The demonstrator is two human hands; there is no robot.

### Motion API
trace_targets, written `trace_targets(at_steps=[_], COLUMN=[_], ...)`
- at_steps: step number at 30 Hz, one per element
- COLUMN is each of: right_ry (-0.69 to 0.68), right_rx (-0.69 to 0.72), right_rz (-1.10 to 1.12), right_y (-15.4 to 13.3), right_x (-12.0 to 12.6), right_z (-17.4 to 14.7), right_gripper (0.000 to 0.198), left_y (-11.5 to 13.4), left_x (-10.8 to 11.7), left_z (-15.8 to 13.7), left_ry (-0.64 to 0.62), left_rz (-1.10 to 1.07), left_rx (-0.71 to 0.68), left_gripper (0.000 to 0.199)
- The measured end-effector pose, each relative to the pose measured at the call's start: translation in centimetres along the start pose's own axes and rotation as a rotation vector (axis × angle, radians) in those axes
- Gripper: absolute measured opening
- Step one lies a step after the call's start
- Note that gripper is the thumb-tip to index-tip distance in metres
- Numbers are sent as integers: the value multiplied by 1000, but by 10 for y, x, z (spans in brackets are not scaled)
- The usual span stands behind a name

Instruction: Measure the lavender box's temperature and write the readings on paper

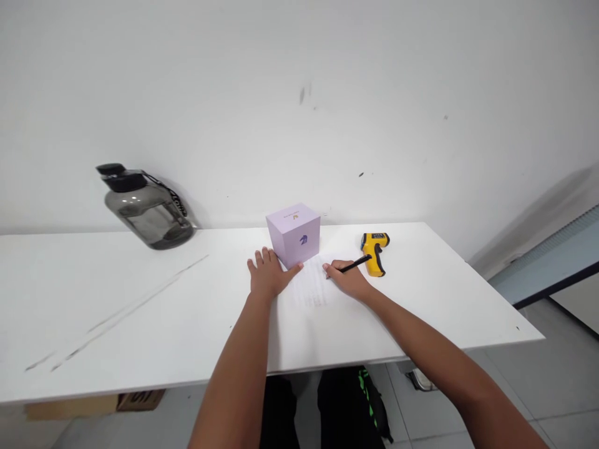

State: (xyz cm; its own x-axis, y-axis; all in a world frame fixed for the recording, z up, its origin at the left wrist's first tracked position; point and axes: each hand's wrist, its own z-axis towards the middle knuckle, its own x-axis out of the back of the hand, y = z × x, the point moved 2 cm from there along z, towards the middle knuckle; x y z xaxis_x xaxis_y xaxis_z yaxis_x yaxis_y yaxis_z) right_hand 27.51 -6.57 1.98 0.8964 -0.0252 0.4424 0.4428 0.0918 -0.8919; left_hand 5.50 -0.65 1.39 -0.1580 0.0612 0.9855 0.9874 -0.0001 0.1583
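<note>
My right hand (349,279) is closed around a black pen (355,264), its tip over a white sheet of paper (311,299) with faint printed lines. My left hand (270,272) lies with fingers spread at the lower left of a lilac box (296,240). The thumb reaches along the box's front bottom edge, over the paper. A small dark emblem marks the front of the box, and a gold mark is on its top. Just right of my right hand lies a yellow and black infrared thermometer gun (374,254).
A large grey translucent bottle (152,212) with a black lid and strap stands on the left of the white table (140,337), against the wall. Brown cardboard (75,406) shows below the table's left front edge. The table's right end is beyond the thermometer gun.
</note>
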Motion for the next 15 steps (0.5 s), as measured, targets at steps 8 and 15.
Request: trace_targets(at_steps=[8,15], right_ry=[-25,-16], right_rx=[-11,11], right_rz=[-21,-94], right_y=[3,2], right_x=[-1,-4], right_z=[1,2], right_gripper=[38,37], left_y=[0,1], left_x=[0,1], left_z=[0,-1], left_ry=[16,17], left_rz=[-22,-18], left_rx=[-5,-2], left_gripper=[120,119])
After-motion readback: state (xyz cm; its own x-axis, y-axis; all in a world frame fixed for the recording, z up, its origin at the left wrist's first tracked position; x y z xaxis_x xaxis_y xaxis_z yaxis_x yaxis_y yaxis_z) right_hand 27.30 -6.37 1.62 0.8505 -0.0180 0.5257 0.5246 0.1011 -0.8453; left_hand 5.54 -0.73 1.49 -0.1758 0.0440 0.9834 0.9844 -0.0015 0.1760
